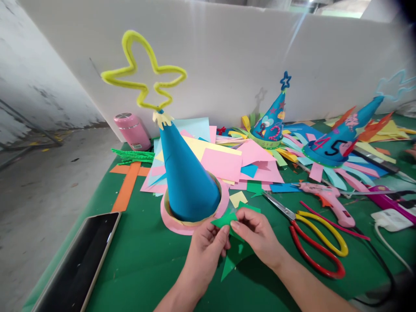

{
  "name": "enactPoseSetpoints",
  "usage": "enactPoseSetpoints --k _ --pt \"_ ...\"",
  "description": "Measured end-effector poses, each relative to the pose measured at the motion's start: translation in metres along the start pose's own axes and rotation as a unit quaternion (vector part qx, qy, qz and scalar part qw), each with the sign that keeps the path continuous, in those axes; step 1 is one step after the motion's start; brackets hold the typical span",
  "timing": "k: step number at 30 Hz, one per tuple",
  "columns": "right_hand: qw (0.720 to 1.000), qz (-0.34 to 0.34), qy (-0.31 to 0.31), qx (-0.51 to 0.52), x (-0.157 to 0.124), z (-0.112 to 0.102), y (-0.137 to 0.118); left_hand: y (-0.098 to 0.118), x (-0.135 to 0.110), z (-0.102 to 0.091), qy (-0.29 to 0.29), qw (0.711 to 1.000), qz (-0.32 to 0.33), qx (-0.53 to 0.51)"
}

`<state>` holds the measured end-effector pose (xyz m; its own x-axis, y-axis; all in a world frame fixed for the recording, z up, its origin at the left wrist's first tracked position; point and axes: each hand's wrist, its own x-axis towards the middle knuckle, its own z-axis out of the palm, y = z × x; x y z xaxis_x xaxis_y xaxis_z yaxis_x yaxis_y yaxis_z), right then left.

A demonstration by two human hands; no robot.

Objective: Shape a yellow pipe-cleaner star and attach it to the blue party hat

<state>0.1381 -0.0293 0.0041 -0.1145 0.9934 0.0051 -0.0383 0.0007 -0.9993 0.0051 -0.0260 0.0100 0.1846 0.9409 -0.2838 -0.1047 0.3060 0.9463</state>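
Between my two hands is a small piece of green paper (224, 220) with pointed edges. My left hand (208, 247) pinches its lower left part, and my right hand (256, 232) grips the other side between thumb and finger. Other green paper scraps (231, 262) lie beneath my hands. Just beyond them stands a blue paper cone hat (190, 177) inside a pink ring brim (167, 221). A yellow pipe-cleaner star (156, 69) rises from its tip. To the right of my right hand lie scissors (312, 236) with one red and one yellow handle, blades slightly apart.
A phone (78, 264) lies at the left edge. Behind are green pipe cleaners (133, 156), orange strips (128, 186), a pink canister (131, 130) and coloured paper sheets (224, 162). At right are a pink glue gun (328, 199), cables and two decorated hats (271, 119).
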Motion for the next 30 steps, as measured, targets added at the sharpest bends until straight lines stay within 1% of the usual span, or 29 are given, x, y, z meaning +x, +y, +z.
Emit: enactPoseSetpoints --k 3,6,10,13,15,18,20,22,24,27,30 --pt "1.0 -0.004 -0.006 0.003 -0.002 0.001 -0.001 -0.003 0.0 -0.002 -0.019 1.0 -0.008 -0.003" --pt "1.0 -0.004 -0.018 -0.004 -0.002 0.001 0.0 -0.009 0.0 -0.005 -0.027 0.998 -0.018 -0.052" --pt "0.998 0.019 -0.051 0.011 0.0 -0.002 0.002 -0.009 -0.001 -0.005 -0.033 0.997 0.0 -0.066" --pt "0.998 0.015 -0.059 0.013 0.001 -0.003 0.0 -0.006 -0.002 -0.002 -0.036 0.998 0.018 -0.055" --pt "0.999 0.003 -0.05 0.001 0.002 -0.002 -0.001 -0.006 -0.002 0.0 -0.028 0.998 0.018 -0.062" --pt "0.999 -0.018 -0.018 -0.036 0.002 -0.001 0.001 -0.007 -0.001 0.001 -0.026 0.995 0.001 -0.096" --pt "0.999 -0.018 -0.026 -0.039 0.002 -0.001 0.002 -0.007 0.0 0.0 -0.038 0.993 -0.003 -0.111" --pt "0.999 -0.012 -0.038 -0.03 0.003 -0.002 0.003 -0.007 0.002 -0.002 -0.048 0.994 0.004 -0.094" --pt "0.999 0.002 -0.032 -0.025 0.003 -0.004 0.003 -0.007 0.003 -0.003 -0.047 0.997 0.008 -0.063" --pt "0.999 0.017 -0.013 -0.03 0.004 -0.008 0.003 -0.005 0.002 -0.002 -0.029 0.999 0.007 -0.041" --pt "0.999 0.007 0.006 -0.042 0.004 -0.009 0.003 -0.004 0.0 0.0 -0.008 0.999 0.006 -0.04"
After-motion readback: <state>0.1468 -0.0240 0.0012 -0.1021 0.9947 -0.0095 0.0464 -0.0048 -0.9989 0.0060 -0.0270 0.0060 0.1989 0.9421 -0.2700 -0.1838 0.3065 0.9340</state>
